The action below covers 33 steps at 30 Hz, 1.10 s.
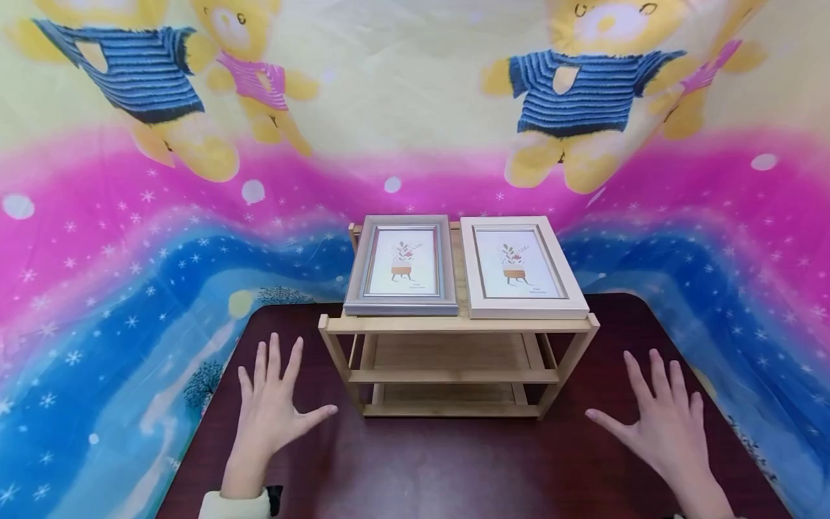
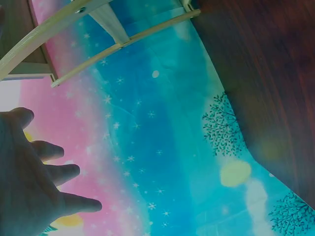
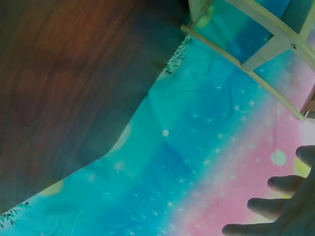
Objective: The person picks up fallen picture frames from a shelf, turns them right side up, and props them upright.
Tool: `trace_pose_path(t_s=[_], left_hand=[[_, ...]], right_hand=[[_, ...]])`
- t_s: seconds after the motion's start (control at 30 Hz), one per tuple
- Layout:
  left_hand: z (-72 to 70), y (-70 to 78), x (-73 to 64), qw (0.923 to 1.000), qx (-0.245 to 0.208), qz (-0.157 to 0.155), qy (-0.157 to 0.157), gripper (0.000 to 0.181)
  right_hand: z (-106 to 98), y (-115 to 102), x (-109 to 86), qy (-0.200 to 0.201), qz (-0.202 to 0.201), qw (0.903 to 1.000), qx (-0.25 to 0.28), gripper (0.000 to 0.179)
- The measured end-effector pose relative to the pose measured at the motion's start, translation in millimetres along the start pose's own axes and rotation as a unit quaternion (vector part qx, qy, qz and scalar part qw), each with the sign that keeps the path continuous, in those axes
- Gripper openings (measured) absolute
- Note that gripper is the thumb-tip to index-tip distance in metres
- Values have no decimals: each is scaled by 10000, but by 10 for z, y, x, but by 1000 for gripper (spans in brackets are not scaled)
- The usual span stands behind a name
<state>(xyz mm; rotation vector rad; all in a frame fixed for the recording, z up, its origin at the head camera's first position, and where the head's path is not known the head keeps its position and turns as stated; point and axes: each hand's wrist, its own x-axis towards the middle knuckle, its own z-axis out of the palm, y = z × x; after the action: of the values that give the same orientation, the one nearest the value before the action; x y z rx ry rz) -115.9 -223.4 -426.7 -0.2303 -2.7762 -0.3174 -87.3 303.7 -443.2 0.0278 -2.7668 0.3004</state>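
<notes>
My left hand (image 1: 269,407) is over the table's left side, fingers spread and nothing held. On the opposite side, my right hand (image 1: 668,425) also has its fingers spread and holds nothing. Between and beyond them stands a light wooden rack (image 1: 454,324) with several tiers. A grey picture frame (image 1: 359,277) lies on the left of its top tier. Beside it, on the right, lies a white picture frame (image 1: 570,285). Both contain a print of a potted plant. In the wrist views, the spread fingers of the left hand (image 2: 29,182) and right hand (image 3: 290,201) appear near the rack's side bars.
The dark reddish-brown table (image 1: 441,468) has cut-off far corners. Behind and around it hangs a colourful cloth (image 1: 402,94) printed with teddy bears, snowflakes and pink and blue bands. The rack's lower shelves (image 1: 454,353) lie beneath the picture frames.
</notes>
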Motion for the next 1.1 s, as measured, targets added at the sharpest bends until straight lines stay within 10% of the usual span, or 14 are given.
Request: trace_pose_path(t_s=[0.57,0.9,1.1], left_hand=[[-398,37,128,9878,-1518,109,314,86],[-625,83,465,9596,-2466,677,1177,61],[-760,159,681,9429,-2937,885,1298,53]], right_hand=[[-470,-221,204,396,69,9952,891,102],[-758,-463,585,1690,-751,9655,1832,58],[-908,-654,800,1580,-772,9529,2471,46]])
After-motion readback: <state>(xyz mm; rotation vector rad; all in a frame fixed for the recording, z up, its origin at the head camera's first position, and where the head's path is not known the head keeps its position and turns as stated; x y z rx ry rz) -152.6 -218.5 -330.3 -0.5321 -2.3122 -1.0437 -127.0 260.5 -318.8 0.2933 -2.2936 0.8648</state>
